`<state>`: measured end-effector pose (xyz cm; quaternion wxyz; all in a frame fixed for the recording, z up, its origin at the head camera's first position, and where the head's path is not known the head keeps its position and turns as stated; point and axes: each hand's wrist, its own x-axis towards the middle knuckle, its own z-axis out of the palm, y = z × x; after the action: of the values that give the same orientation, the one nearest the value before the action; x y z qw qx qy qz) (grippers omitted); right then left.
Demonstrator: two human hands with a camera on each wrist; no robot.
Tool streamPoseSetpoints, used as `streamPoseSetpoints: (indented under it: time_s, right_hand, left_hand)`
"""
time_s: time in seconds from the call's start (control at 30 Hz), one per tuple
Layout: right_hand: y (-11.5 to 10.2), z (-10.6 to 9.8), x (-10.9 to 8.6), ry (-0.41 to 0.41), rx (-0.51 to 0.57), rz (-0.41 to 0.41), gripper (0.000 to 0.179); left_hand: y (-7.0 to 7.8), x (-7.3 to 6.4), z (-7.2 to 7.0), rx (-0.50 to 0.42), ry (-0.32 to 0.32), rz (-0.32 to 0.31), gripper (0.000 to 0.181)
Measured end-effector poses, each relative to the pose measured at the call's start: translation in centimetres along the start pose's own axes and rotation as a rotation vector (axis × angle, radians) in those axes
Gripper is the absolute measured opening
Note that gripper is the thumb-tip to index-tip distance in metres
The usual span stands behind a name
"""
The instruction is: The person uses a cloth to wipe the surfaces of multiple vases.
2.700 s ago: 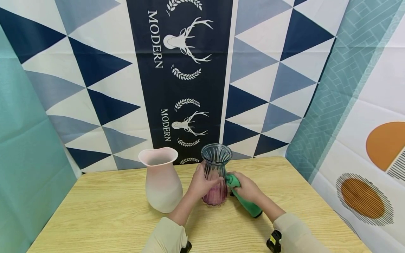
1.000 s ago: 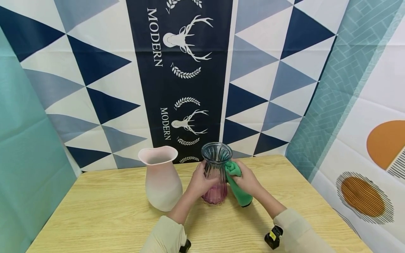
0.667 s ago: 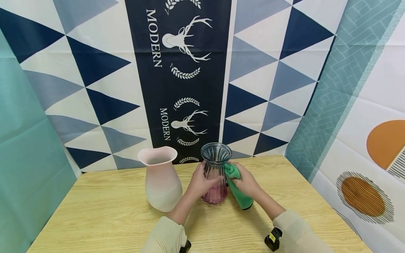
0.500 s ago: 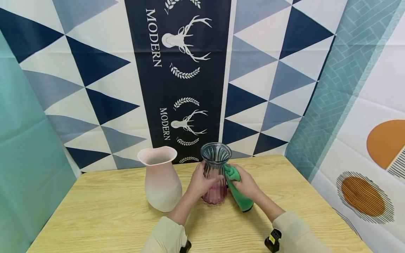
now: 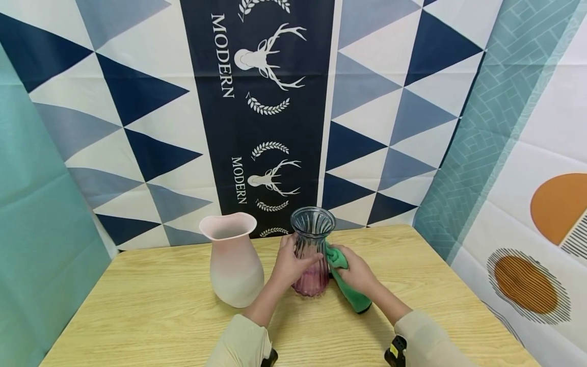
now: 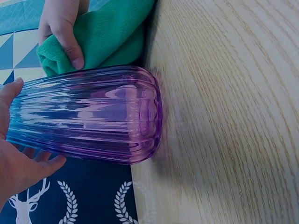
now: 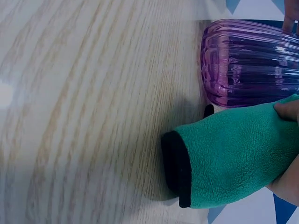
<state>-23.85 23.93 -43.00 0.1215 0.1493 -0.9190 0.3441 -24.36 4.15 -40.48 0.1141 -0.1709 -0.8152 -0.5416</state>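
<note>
A ribbed glass vase (image 5: 312,280), blue at the flared rim and purple-pink at the base, stands upright on the table. My left hand (image 5: 290,262) grips its waist from the left, thumb across the front. Pressed to the vase's right side is a green cloth (image 5: 353,293) with a dark edge, bunched in my right hand (image 5: 359,270). The left wrist view shows the cloth (image 6: 110,35) against the ribs of the vase (image 6: 88,114). In the right wrist view the cloth (image 7: 238,156) hangs down close to the table beside the vase's base (image 7: 224,65).
A tall pink-and-white vase (image 5: 236,270) with a wavy rim stands just left of my left forearm. The wood table (image 5: 151,306) ends at a patterned backdrop (image 5: 266,102), close behind both vases.
My right hand with the green cloth has slid up, then a little down again along the vase's right side. My left hand and the vase stay in place.
</note>
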Motion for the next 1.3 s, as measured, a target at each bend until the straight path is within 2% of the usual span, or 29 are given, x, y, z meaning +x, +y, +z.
streamPoseSetpoints:
  time_s: [0.17,0.33,0.47,0.63,0.77,0.97,1.3]
  right_hand:
    - [0.3,0.0,-0.2,-0.047,-0.056,-0.002,0.053]
    - [0.4,-0.2,-0.4,-0.049,-0.045,-0.01,0.053]
    - [0.4,-0.5,-0.3,-0.029,-0.008,-0.026,0.054]
    - [0.1,-0.9,0.0,0.011,0.046,-0.036,0.056]
    - [-0.6,-1.4,0.4,0.07,0.079,-0.056,0.055]
    - [-2.0,-2.1,0.9,0.152,0.085,-0.076,0.052]
    - [-2.8,-2.2,1.1,0.175,0.096,-0.069,0.051]
  left_hand:
    - [0.1,0.0,0.0,-0.011,-0.003,-0.013,0.083]
    - [0.1,-0.1,0.1,-0.016,-0.009,-0.032,0.082]
    - [0.1,-0.1,0.1,-0.022,-0.005,-0.047,0.084]
    - [0.1,-0.1,0.2,-0.05,-0.004,-0.03,0.078]
    - [0.2,0.1,0.2,-0.064,0.002,-0.011,0.075]
    - [0.3,0.1,0.1,-0.057,0.0,-0.016,0.073]
    - [0.5,-0.1,-0.1,-0.081,-0.006,-0.01,0.071]
